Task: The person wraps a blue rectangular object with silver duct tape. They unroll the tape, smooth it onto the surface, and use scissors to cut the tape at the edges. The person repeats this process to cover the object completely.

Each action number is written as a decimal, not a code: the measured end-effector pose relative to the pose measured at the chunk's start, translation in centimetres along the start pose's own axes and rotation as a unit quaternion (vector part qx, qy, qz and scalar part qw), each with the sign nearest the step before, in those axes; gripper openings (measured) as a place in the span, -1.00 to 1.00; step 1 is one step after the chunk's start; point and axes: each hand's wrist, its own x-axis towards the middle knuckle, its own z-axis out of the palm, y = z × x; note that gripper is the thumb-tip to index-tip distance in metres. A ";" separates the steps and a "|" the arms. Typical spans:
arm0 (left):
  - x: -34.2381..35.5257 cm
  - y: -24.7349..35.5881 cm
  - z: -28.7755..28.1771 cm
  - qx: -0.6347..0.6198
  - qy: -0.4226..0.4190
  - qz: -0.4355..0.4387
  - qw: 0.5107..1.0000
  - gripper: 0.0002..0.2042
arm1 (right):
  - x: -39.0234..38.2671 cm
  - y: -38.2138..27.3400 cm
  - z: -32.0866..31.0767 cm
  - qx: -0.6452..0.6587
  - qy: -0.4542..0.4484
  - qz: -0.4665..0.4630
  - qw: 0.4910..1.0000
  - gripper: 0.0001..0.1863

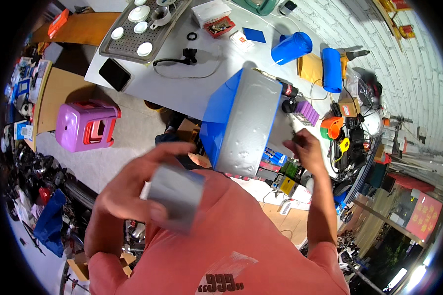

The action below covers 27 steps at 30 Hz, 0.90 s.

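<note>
My left hand (142,184) is closed round a wide roll of grey tape (177,199), held in front of my chest and blurred by motion. To its right, a block-shaped pack wrapped in blue film (219,105) stands at the table's near edge. A broad, wrinkled silver-grey band (248,123) covers its upper face. On the pack's right, my right hand (305,151) is over the table with curled fingers, close to a row of purple cylindrical cells (307,114). What those fingers hold, if anything, is too small to make out.
Blue film rolls (291,48), an orange tape roll (332,128) and tangled cables crowd the table's right side. A tea tray (133,44) with cups and a phone (114,75) occupy the left. A purple stool (86,125) stands on the floor at left.
</note>
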 end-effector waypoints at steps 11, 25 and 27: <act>0.7 2.8 -1.7 0.022 0.175 0.245 0.953 -0.05 | 4.7 12.3 7.4 -0.372 0.213 -0.017 0.903 -0.59; 17.7 3.5 -12.4 0.429 0.180 0.194 0.864 0.03 | -7.6 -23.1 14.2 -0.155 0.374 -0.298 0.865 -0.64; 18.7 3.4 -12.7 0.429 0.111 0.092 0.892 0.10 | -6.9 -21.6 16.2 -0.148 0.407 -0.270 0.860 -0.55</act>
